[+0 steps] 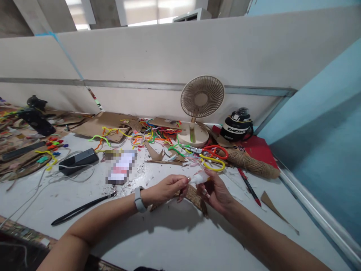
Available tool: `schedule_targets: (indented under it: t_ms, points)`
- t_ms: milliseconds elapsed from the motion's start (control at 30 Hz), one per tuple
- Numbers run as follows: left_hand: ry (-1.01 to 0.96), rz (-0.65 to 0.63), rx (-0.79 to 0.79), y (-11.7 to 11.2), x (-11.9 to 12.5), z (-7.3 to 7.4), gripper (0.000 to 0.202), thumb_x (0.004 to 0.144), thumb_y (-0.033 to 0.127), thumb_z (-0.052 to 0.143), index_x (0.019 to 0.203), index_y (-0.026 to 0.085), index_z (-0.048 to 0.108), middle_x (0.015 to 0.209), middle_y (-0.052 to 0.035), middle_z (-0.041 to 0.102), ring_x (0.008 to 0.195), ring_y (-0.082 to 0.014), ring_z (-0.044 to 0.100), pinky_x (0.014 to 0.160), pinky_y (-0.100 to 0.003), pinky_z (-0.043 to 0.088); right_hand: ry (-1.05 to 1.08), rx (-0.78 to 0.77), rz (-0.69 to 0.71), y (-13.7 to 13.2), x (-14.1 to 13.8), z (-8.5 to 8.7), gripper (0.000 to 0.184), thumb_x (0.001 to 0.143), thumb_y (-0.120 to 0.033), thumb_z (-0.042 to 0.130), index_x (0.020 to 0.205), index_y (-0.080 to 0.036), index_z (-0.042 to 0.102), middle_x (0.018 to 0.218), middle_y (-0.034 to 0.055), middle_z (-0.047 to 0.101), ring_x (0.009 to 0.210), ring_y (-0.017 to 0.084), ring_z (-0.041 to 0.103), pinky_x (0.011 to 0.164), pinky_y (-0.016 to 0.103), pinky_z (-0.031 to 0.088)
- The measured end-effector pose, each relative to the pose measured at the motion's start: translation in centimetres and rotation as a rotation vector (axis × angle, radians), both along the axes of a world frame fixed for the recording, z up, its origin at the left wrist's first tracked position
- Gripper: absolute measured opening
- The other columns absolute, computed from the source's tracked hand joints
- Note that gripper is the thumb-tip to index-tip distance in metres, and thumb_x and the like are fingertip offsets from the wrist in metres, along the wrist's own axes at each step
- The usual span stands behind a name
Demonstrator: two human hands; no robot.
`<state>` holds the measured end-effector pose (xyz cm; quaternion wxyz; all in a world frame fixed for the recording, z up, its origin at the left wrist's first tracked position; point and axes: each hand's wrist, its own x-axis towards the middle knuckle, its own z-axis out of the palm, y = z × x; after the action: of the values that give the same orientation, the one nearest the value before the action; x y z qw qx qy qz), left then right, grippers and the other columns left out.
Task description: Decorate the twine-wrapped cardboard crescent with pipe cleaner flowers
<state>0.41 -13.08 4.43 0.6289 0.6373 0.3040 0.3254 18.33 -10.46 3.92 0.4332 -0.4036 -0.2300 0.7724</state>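
Over the near part of the white worktop (172,244), your two hands meet at a small white bottle (200,177), held nearly level, nozzle end to the left. Your left forearm slants in from lower left, grey-banded watch (139,199) at the wrist; left hand (166,187) with thumb stretched rightward, fingers pinching the nozzle end. Your right forearm comes up from lower right; right hand (218,192) has its fingers curled round the bottle's body. Just below: a curved, twine-covered piece (194,196), partly hidden by your hands; cannot tell whether any finger touches it. Yellow-handled scissors (212,166) lie just beyond your right hand, twine roll (249,162) farther right.
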Motion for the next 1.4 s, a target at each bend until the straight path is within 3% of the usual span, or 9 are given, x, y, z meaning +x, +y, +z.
schedule_targets:
  t_ms: [267,433,633,767,900,1033,1133,1300,1400]
  points:
    - [-0.290,-0.087,-0.233,-0.1,0.6,-1.3,0.048,0.087,0.059,0.047,0.066,0.016,0.046,0.054,0.0032,0.045,0.046,-0.0076,0.041,0.050,-0.024,0.031,0.039,-0.012,0.058,-0.6,-0.2,-0.5,0.032,0.070,-0.043,0.067,0.055,-0.018,0.055,0.035,-0.0035,0.048,0.030,0.007,0.033,0.033,0.019,0.029]
    - [-0.354,-0.134,-0.369,-0.1,0.9,-1.8,0.047,0.087,0.056,0.048,0.062,0.017,0.040,0.047,0.0056,0.040,0.042,-0.0070,0.036,0.049,-0.023,0.027,0.142,0.030,0.162,-0.8,0.0,-0.8,0.036,0.073,-0.048,0.063,0.056,-0.016,0.058,0.033,-0.0031,0.048,0.026,0.006,0.033,0.030,0.019,0.026]
    - [-0.098,0.002,-0.212,0.2,0.9,-2.3,0.047,0.087,0.059,0.047,0.070,0.015,0.049,0.057,0.0023,0.050,0.053,-0.0082,0.042,0.056,-0.023,0.032,0.290,0.078,0.160,-1.6,0.3,1.1,0.034,0.073,-0.048,0.067,0.067,-0.015,0.064,0.038,-0.0037,0.050,0.030,0.006,0.034,0.033,0.018,0.030]
    - [0.015,0.120,-0.044,-0.1,0.9,-1.8,0.047,0.087,0.059,0.045,0.071,0.015,0.049,0.062,0.0019,0.050,0.058,-0.0091,0.043,0.060,-0.023,0.036,0.295,0.111,0.137,-1.6,0.4,1.5,0.036,0.074,-0.051,0.068,0.068,-0.016,0.063,0.041,-0.0011,0.053,0.038,0.010,0.044,0.041,0.022,0.039]
    - [0.137,0.228,0.138,-0.5,0.8,-1.1,0.045,0.091,0.054,0.039,0.072,0.015,0.051,0.065,0.0009,0.052,0.061,-0.0099,0.045,0.061,-0.023,0.037,0.294,0.082,0.068,-1.2,0.5,1.7,0.036,0.071,-0.051,0.071,0.069,-0.016,0.064,0.047,-0.0007,0.055,0.042,0.010,0.044,0.042,0.021,0.040]
    - [0.224,0.205,0.189,-0.6,0.7,-1.2,0.044,0.093,0.050,0.040,0.069,0.015,0.052,0.062,0.0018,0.052,0.060,-0.0094,0.047,0.060,-0.021,0.037,0.280,0.076,0.065,-1.4,0.6,1.9,0.038,0.065,-0.053,0.075,0.069,-0.017,0.065,0.068,0.0020,0.064,0.054,0.012,0.055,0.041,0.020,0.042]
    - [0.224,0.195,0.168,-0.6,0.8,-1.6,0.044,0.093,0.050,0.039,0.068,0.015,0.051,0.060,0.0017,0.053,0.058,-0.0093,0.048,0.059,-0.021,0.038,0.247,0.079,0.111,-1.6,0.6,1.8,0.040,0.068,-0.056,0.071,0.068,-0.017,0.067,0.081,0.0040,0.068,0.054,0.010,0.056,0.038,0.017,0.040]
    - [0.236,0.185,0.222,-0.6,0.8,-1.3,0.046,0.094,0.051,0.036,0.071,0.015,0.052,0.063,0.0002,0.055,0.059,-0.0100,0.049,0.060,-0.021,0.040,0.224,0.098,0.240,-1.6,0.5,1.6,0.051,0.076,-0.062,0.057,0.081,-0.013,0.072,0.067,0.0045,0.067,0.036,0.007,0.043,0.033,0.020,0.033]
    - [0.248,0.082,0.206,-0.7,0.8,-1.0,0.047,0.093,0.053,0.036,0.074,0.015,0.054,0.063,-0.0003,0.056,0.059,-0.0102,0.051,0.060,-0.022,0.041,0.145,0.107,0.208,-1.9,0.4,1.4,0.055,0.072,-0.063,0.057,0.074,-0.011,0.073,0.061,0.0058,0.064,0.044,0.011,0.050,0.039,0.021,0.040]
